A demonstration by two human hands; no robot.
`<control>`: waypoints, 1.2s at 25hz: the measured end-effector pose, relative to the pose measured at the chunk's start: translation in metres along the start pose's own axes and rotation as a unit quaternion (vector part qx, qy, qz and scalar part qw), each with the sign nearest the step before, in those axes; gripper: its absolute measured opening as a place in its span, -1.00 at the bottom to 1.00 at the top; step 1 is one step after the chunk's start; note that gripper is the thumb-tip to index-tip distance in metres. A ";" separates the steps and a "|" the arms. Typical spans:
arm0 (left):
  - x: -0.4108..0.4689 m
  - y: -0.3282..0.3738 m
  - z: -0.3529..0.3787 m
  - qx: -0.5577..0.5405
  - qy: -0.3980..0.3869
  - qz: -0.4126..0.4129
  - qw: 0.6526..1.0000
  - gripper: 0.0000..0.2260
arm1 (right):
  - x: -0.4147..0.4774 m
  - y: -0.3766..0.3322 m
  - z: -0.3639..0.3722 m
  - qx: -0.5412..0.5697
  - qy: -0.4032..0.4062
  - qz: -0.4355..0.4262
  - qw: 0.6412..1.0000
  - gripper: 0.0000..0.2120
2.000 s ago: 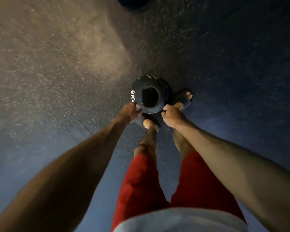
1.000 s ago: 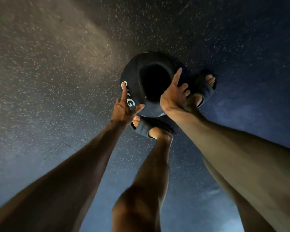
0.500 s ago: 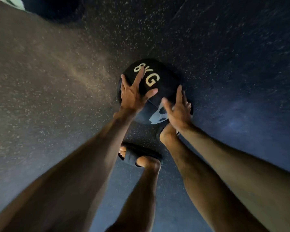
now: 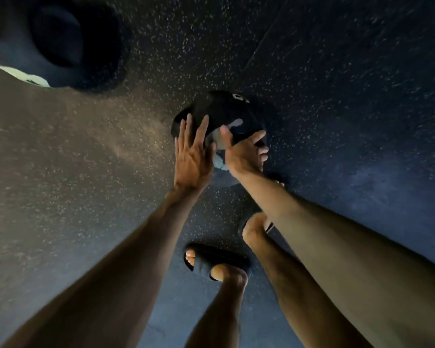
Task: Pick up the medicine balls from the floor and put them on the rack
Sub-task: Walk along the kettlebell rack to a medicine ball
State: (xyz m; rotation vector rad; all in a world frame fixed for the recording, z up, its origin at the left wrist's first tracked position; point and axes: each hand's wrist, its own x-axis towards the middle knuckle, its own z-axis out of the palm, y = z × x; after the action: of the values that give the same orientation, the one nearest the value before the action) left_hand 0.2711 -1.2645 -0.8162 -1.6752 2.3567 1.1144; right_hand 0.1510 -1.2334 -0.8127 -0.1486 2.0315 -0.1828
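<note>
On the speckled floor [image 4: 86, 172], left hand [image 4: 192, 156] and right hand [image 4: 244, 154] press flat-fingered against the black medicine ball [image 4: 224, 109]; pickup step, and the next move likely calls for scooping underneath.

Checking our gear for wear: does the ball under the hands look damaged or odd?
The ball shows a pale, irregular patch between the left hand and right hand. It is too blurred to tell logo from scuffing. Nothing else stands out.
</note>
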 end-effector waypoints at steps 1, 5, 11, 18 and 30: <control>0.007 -0.002 -0.005 0.009 -0.017 0.009 1.000 -0.39 | 0.009 -0.016 -0.010 -0.001 -0.005 0.010 1.000 0.05; 0.047 0.018 -0.019 0.043 -0.072 0.012 0.996 -0.28 | 0.049 -0.049 -0.058 0.004 -0.011 -0.027 1.000 -0.10; 0.148 0.063 -0.036 0.066 -0.096 -0.093 0.989 -0.34 | 0.021 0.004 -0.058 -0.045 0.029 -0.263 0.963 -0.04; 0.231 0.072 -0.055 0.063 -0.069 -0.052 0.994 -0.46 | 0.059 -0.073 -0.076 -0.101 0.078 -0.252 0.959 -0.06; 0.353 0.098 -0.121 0.113 -0.174 0.052 0.977 -0.34 | 0.126 -0.248 -0.132 -0.041 0.166 -0.209 0.963 -0.35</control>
State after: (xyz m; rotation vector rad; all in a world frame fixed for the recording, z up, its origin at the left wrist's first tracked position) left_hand 0.0858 -1.6026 -0.8246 -1.1864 2.2647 1.0105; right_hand -0.0170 -1.4911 -0.8161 -0.6396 2.3214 -0.4108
